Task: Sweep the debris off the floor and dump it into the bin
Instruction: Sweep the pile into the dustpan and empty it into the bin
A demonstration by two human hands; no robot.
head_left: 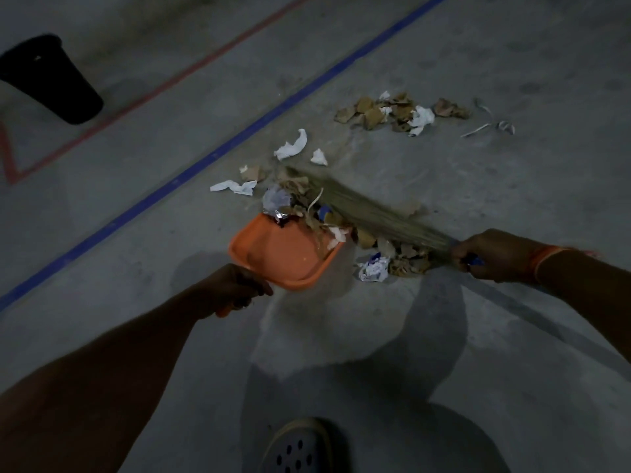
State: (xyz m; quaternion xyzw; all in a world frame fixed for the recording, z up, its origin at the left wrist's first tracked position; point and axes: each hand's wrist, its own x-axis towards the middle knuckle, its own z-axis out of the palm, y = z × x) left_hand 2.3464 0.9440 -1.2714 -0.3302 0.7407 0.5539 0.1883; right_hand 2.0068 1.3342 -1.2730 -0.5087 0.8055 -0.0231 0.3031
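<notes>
View: single head camera, worn by the person
Facing: forward and down at concrete floor (444, 336)
Range: arm's reach

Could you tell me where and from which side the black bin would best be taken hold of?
Probably by the rim of the black bin, coming from above. It stands upright on the floor and widens toward an open top, so its smooth slanted sides would likely slip through the fingers.

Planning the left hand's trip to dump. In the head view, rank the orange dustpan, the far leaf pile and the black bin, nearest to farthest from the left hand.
From the left hand:
1. Orange dustpan, gripped by its handle.
2. Far leaf pile, upper right, past the broom.
3. Black bin, far upper left, beyond both floor lines.
</notes>
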